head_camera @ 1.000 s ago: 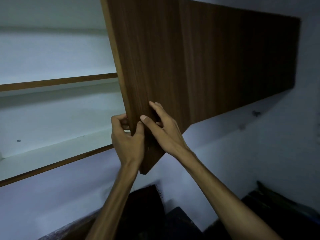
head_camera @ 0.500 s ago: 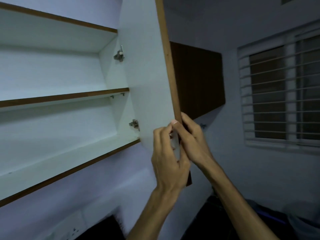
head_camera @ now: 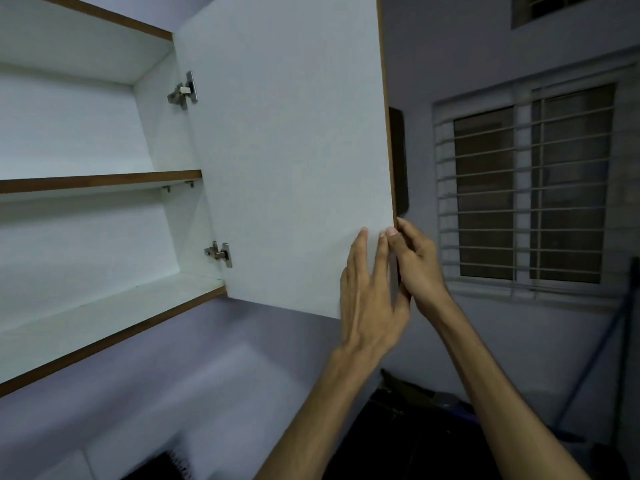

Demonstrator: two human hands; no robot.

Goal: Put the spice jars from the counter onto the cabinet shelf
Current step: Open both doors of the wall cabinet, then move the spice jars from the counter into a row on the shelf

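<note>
The wall cabinet stands open, its white-lined door swung wide to the right. My left hand lies flat with fingers spread against the door's inner face near its lower right corner. My right hand pinches the door's brown outer edge just beside it. Inside, the bottom shelf and the middle shelf are bare white boards with brown front edges. No spice jars are in view.
Two metal hinges hold the door to the cabinet side. A barred window is on the right wall. A dark counter area lies below, and a broom handle leans at far right.
The door has swung from nearly shut to wide open toward the right, with both hands following its free edge. My left hand went from gripping the edge to lying flat on the inner face.
</note>
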